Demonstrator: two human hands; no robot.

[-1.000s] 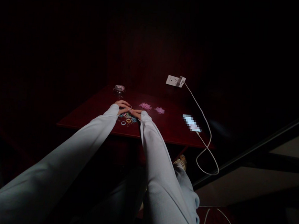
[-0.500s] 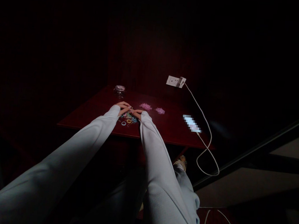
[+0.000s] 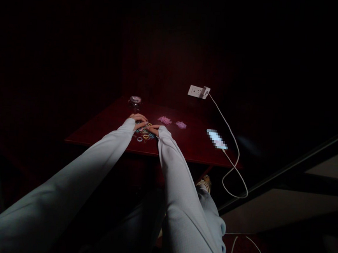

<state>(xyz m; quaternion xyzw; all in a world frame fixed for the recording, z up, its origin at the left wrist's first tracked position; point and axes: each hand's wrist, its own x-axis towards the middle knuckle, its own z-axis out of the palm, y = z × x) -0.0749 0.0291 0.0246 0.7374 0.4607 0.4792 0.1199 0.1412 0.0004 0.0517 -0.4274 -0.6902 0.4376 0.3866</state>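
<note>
A mixed pile of small coloured hair ties [image 3: 145,136] lies near the front edge of the dark red table [image 3: 98,130]. My left hand [image 3: 139,120] reaches over its left side, fingers stretched and thumb apart, with nothing visible in it. From the right, my right hand [image 3: 153,129] leans in over the same pile, its fingertips drawn together close to my left thumb. What they hold, if anything, is too small to make out. A yellow ring-shaped hair tie [image 3: 149,124] shows just beyond the right fingertips. Parts of the pile are hidden under both hands.
A pink heap [image 3: 164,120] and a purple heap [image 3: 181,125] of small bands lie right of my hands. Behind on the left stands a clear lidded jar [image 3: 135,102]. A phone [image 3: 217,139] on the right is cabled to the wall socket [image 3: 199,92].
My hands have drawn slightly apart at the fingertips. A yellow hair tie now shows between and just beyond them. The heaps, jar and phone are where they were.
</note>
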